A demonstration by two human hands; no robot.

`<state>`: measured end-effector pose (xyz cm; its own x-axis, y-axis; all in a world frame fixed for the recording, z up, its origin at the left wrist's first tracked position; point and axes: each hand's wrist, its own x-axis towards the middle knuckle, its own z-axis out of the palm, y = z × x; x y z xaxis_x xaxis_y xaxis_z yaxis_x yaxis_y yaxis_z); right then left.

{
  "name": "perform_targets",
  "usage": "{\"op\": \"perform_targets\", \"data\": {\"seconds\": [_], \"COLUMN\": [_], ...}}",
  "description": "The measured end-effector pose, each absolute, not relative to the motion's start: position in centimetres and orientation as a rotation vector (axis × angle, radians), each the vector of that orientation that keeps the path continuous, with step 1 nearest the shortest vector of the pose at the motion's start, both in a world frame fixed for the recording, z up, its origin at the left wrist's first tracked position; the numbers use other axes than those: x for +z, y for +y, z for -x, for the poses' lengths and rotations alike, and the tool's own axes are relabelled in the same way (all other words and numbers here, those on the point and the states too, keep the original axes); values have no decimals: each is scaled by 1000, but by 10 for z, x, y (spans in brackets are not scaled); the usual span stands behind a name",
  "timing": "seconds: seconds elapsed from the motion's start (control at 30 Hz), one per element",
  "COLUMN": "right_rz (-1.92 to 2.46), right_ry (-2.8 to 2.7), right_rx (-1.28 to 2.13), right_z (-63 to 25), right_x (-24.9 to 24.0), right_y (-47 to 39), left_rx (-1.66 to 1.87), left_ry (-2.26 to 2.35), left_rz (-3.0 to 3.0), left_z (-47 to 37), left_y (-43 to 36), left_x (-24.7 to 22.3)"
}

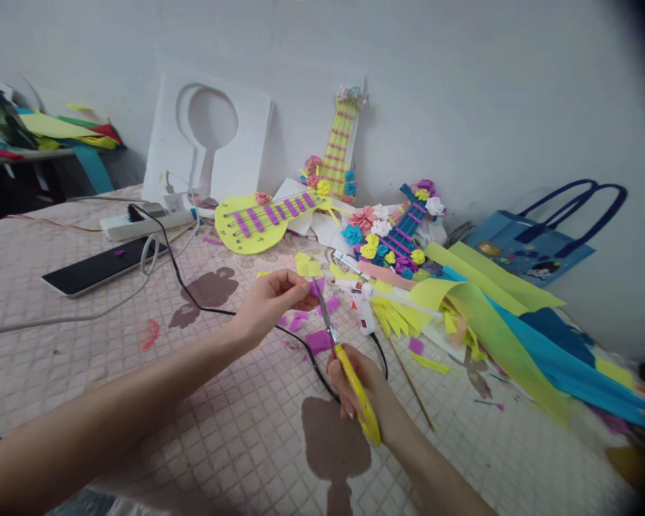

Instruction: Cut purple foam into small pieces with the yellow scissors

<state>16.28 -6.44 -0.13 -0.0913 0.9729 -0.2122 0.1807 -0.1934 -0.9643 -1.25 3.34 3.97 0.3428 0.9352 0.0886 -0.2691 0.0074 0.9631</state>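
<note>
Purple paper [317, 287], partly hidden, sits pinched in the left hand [271, 304]; the right hand [368, 387] grips half-covered yellow scissors [356, 383].

Scissors [350, 373] — glossy yellow plastic handles, metal blades; purple scraps [318, 341] — matt paper.

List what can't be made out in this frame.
All in the head view:
- Purple paper piece: partly hidden by the left hand's fingers; full outline unclear.
- Scissors: tips too small and blurred to tell whether they touch the paper; the right hand hides part of the handles.
- Blue bag: print too blurred to read, contents hidden by its front.
- Upright yellow guitar: lower end hidden by crafts in front.
</note>
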Motion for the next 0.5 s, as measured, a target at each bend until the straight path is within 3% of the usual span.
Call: {"op": "perform_targets", "data": {"seconds": [0.33, 0.5], "right_rz": [1393, 1287], "right_ry": [-1291, -1148], "right_rx": [1433, 1399], "right_z": [-160, -164], "right_x": [3, 11], "right_y": [-64, -62], "left_rx": [1067, 782], "left_ry": [736, 735], "left_rz": [-1145, -1190], "left_z": [14, 14], "left_y": [35, 34], "left_x": [41, 36]}}
